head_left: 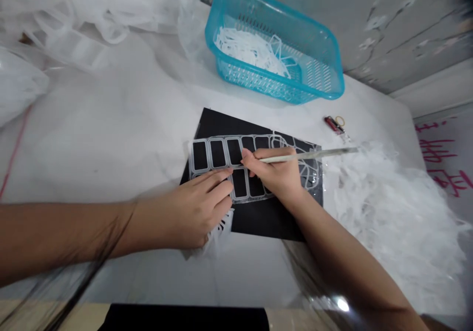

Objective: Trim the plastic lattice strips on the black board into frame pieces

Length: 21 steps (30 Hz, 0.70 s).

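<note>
My right hand (pixel 277 171) pinches a slim tool with a long pale handle (pixel 310 155); its dark tip meets a white openwork frame sheet (pixel 226 166), and the kind of tool is not clear. The sheet has rows of rounded rectangular openings and curved shapes at its right end. Under it lies a black board (pixel 266 222), set at a slant on the table. My left hand (pixel 207 205) lies over the sheet's left part with fingers stretched out, fingertips close to the tool tip. Beneath its heel a white slotted piece (pixel 222 230) sticks out.
A blue plastic basket (pixel 277 92) holding thin white strips stands behind the board. White gauzy material is heaped at the right (pixel 395 232) and back left (pixel 88 6). A small red object (pixel 333 124) and a yellow ring (pixel 340 120) lie right of the basket.
</note>
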Available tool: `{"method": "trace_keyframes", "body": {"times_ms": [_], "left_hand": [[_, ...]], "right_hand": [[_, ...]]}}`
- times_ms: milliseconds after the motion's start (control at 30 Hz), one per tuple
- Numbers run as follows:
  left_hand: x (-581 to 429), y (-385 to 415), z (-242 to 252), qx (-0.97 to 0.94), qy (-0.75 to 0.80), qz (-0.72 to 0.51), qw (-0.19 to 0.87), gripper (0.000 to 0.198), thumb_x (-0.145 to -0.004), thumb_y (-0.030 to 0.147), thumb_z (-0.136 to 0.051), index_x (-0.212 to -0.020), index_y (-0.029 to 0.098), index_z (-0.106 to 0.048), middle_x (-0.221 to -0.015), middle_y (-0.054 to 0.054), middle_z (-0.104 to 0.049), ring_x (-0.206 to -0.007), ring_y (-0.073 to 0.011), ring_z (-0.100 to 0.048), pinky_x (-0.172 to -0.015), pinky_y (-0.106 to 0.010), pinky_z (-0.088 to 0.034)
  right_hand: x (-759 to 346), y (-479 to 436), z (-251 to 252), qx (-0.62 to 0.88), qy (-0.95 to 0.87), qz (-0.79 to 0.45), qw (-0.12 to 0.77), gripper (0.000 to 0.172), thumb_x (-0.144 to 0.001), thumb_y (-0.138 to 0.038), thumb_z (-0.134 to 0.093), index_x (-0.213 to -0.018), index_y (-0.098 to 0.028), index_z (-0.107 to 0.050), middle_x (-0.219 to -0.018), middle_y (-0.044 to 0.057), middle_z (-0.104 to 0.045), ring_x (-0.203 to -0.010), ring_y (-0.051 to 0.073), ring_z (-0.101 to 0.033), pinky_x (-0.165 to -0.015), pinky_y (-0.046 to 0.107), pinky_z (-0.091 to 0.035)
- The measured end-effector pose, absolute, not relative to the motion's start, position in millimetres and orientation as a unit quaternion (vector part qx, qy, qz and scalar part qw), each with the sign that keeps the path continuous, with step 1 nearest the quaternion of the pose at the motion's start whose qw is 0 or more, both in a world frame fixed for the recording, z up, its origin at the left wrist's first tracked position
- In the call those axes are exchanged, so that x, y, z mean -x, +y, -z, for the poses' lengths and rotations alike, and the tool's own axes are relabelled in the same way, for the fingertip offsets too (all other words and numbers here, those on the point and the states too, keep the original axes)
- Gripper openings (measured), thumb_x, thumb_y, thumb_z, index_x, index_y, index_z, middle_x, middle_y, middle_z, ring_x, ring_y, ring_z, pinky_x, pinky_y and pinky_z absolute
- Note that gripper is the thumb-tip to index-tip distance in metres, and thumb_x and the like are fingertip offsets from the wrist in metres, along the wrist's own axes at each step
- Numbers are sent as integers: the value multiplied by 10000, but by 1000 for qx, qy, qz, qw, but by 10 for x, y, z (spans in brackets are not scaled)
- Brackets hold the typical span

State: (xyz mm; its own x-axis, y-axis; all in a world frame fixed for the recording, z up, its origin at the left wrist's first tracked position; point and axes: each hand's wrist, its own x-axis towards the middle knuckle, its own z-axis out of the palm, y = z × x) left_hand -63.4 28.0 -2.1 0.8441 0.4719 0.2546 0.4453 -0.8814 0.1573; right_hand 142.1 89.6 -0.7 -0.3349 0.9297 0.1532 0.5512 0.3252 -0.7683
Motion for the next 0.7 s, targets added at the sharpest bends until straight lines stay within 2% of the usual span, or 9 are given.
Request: {"method": "trace_keyframes", "body": {"times_ms": [133, 233, 300, 400, 500, 600, 700], "left_hand": [[639, 298, 38, -959, 236, -149, 48, 194, -701, 82, -507, -804, 152, -655, -862, -118, -563, -1104, -330, -562, -1142, -473, -425], [659, 277, 84, -955, 248, -151, 55, 227, -727, 72, -500, -885, 120, -656, -1129, -184, -602, -1238, -340, -520, -1138, -480, -420], [674, 254, 123, -954, 257, -144, 48, 263, -750, 75, -496, -961, 98, -651, -1324, -210, -549, -1327, -344, -468, -1149, -475, -404], [684, 236, 170, -955, 264, -132, 26, 288, -799, 109, -502, -1048, 105, -648, -1408, -181, -530, -1390, -320, -421, -1185, -456, -353], [676, 252, 183, -953, 274, -125, 8, 259, -809, 152, -550, -1034, 86, -659, -1440, -206, -504, -1423, -327, -379, -1210, -432, -304], [662, 285, 178, -953, 288, -92, -6, 271, -793, 176, -588, -1035, 74, -657, -1448, -222, -492, -1413, -318, -400, -1204, -390, -314], [654, 314, 175, -952, 302, -53, -7, 358, -808, 203, -584, -1133, 60, -628, -1463, -217, -476, -1403, -297, -421, -1193, -368, -332]], "right_hand": [[-1456, 949, 13, 484, -737, -369, 293, 403, -831, -394, -721, -499, -182, -637, -428, -46, -555, -404, 62, -466, -436, 217, -362], [-1494, 993, -1, 431, -743, -436, 267, 269, -840, -404, -713, -677, -191, -717, -523, -41, -620, -469, 83, -545, -471, 212, -417], [-1535, 1019, -32, 387, -768, -446, 247, 196, -882, -369, -670, -817, -198, -743, -626, -25, -675, -556, 100, -603, -527, 215, -457], [-1606, 1050, -95, 350, -809, -428, 198, 179, -916, -338, -629, -936, -196, -738, -788, 9, -736, -684, 123, -654, -632, 236, -499], [-1657, 1069, -122, 335, -836, -405, 157, 201, -938, -329, -600, -1026, -196, -722, -881, 31, -750, -757, 143, -676, -700, 266, -523], [-1665, 1073, -67, 307, -869, -329, 205, 198, -932, -324, -607, -1009, -199, -740, -943, 70, -724, -841, 173, -667, -766, 320, -538], [-1644, 1069, 43, 266, -892, -242, 273, 152, -915, -288, -624, -954, -211, -749, -1069, 96, -713, -1014, 220, -626, -899, 403, -521]]}}
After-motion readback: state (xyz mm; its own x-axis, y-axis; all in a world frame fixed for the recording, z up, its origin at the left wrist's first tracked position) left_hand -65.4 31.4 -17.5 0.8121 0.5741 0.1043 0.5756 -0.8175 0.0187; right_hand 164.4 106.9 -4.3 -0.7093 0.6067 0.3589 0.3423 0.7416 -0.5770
